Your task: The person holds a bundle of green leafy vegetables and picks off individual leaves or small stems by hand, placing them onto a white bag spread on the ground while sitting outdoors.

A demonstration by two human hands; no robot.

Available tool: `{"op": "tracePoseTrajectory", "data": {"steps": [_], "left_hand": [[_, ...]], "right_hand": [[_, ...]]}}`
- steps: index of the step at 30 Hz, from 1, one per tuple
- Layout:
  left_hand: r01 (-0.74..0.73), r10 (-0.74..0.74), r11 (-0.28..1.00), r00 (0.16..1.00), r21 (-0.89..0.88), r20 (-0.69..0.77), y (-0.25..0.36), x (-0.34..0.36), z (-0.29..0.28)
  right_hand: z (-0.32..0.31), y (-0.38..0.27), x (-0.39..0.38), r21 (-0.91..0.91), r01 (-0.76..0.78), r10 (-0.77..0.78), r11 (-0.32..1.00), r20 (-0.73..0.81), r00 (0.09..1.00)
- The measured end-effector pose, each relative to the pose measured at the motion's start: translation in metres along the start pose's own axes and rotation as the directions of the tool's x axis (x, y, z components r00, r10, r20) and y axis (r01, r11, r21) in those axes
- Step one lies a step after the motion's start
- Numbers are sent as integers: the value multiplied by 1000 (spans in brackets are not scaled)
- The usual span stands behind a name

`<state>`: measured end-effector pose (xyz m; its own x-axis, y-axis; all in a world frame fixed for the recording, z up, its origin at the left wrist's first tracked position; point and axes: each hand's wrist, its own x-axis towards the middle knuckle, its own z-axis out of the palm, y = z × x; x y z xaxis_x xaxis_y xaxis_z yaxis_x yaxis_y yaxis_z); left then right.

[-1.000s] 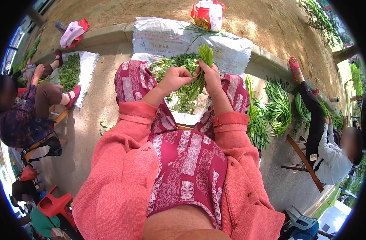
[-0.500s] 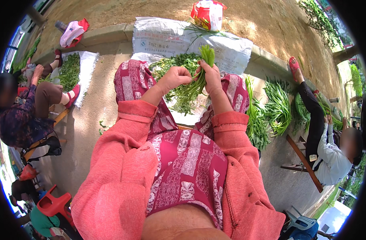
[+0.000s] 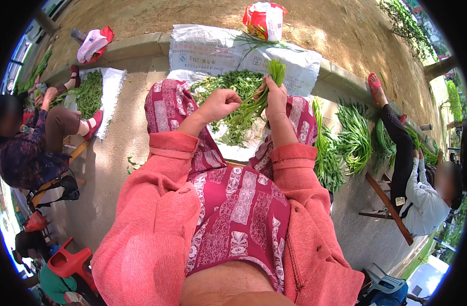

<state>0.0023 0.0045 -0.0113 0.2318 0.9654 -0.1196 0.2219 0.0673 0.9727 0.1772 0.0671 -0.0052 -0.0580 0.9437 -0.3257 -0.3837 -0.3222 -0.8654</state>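
Between the knees (image 3: 164, 104), over the heap (image 3: 233, 80) of loose greens, the person's right hand (image 3: 276, 97) grips a bunch (image 3: 277, 73) of stems. Its fingers are wrapped round the middle, with the pale ends sticking up above the fist and the leafy ends trailing down to the left. That grip seems meant to keep the stems together while leaving the leafy side within the other hand's reach. The left hand (image 3: 220, 105) is just beside those leaves, its fingers curled in and fingertips close together; I cannot tell whether a leaf is pinched there.

The heap lies low in front, and the white sack (image 3: 200, 46) spread beyond it over the kerb (image 3: 340, 76) probably serves to keep greens off the dirt. A few long blades (image 3: 261, 43) lie on the sack, near a red and white bag (image 3: 265, 23) at its far edge. Beside the right knee, more bunches (image 3: 353, 140) rest on the paving, apparently within easy reach.

The knees flank the heap and leave a narrow gap to work in; the right fist hides part of the bunch. Well apart, one co-worker (image 3: 27, 137) sits at left by greens (image 3: 90, 94) on a pale sheet (image 3: 111, 99), another (image 3: 427, 204) at right on a bench (image 3: 397, 219).
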Motion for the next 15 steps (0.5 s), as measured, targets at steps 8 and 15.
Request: {"op": "tracePoseTrajectory", "data": {"steps": [8,15], "left_hand": [[47,-47,999,998,4,-41,-4,-3,-4],[54,-55,998,998,-19,-35,-7,-4,-8]], "right_hand": [[-1,-2,1,97,-18,22,995,-33,999],[-10,-5,8,236,-61,86,970,-96,992]]}}
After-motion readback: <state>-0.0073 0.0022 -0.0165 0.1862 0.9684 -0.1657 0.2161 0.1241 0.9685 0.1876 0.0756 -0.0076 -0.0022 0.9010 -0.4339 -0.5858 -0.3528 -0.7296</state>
